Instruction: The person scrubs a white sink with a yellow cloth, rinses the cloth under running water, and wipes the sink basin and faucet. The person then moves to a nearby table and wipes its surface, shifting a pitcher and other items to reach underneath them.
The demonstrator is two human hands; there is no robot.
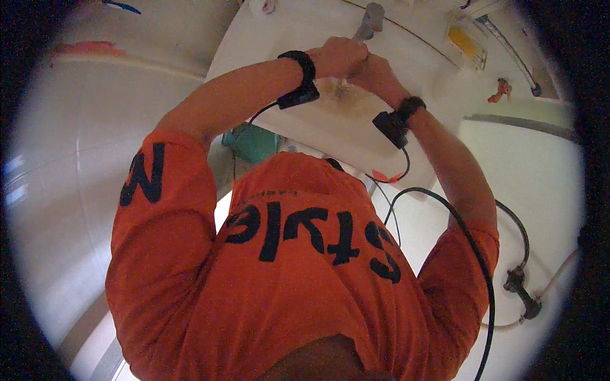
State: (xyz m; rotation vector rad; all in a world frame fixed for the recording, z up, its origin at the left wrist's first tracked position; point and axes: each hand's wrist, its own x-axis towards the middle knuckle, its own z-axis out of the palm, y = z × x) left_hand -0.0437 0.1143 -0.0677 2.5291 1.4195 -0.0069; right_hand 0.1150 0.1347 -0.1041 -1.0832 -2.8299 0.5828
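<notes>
My left hand (340, 55) and my right hand (377, 78) meet over a pale wash basin (286, 102), just on the near side of a grey metal tap (372, 21). Both have curled fingers and touch or overlap; whether anything is between them is hidden. Below them in the picture, a brownish stain surrounds the basin's drain (340, 89). Each wrist wears a black band with a small black box, the left box (299, 95) and the right box (391, 128), and a cable runs from each.
A yellow item (464, 42), a long-handled object (512, 52) and a small red object (500, 90) lie right of the basin. A green container (255, 143) is below it. At the lower right are a black cable (486, 276) and a pipe valve (524, 290).
</notes>
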